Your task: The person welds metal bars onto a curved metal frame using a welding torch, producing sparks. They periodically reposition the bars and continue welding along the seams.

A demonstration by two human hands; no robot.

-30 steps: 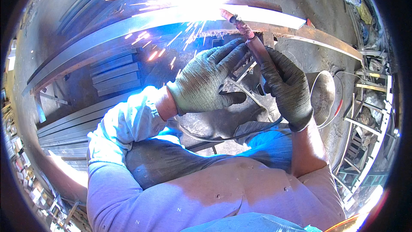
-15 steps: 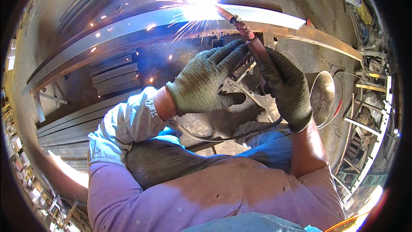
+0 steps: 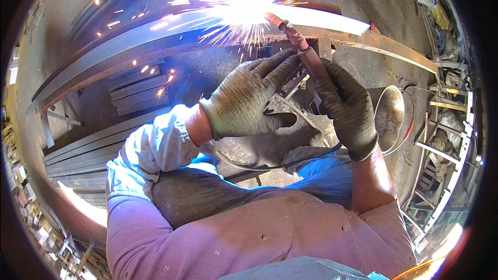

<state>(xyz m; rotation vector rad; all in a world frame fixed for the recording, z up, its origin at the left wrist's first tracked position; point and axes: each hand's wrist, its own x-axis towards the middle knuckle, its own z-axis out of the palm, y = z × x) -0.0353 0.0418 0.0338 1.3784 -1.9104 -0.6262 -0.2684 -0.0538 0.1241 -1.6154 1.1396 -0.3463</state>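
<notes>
My gloved right hand (image 3: 350,106) is closed around the handle of a welding torch (image 3: 313,65), which points up and to the left. At the nozzle a white glare with flying sparks (image 3: 246,8) hides the spot being welded. The glare sits on a long, pale flat metal bar (image 3: 332,19) that lies along a rusty steel beam (image 3: 404,51). My gloved left hand (image 3: 246,98) has its fingers stretched toward the torch, thumb apart. Its fingertips lie against or just beside the handle; which, I cannot tell.
Several grey steel bars (image 3: 83,158) lie stacked at the left, with shorter lengths (image 3: 137,91) beyond them. A cable (image 3: 264,168) runs above my legs. A round metal container (image 3: 390,116) stands right of my right hand, near a pale metal frame (image 3: 450,173).
The torch tip and the glare have shifted slightly right along the bar. The sparks spread differently. Both hands keep nearly the same place and pose.
</notes>
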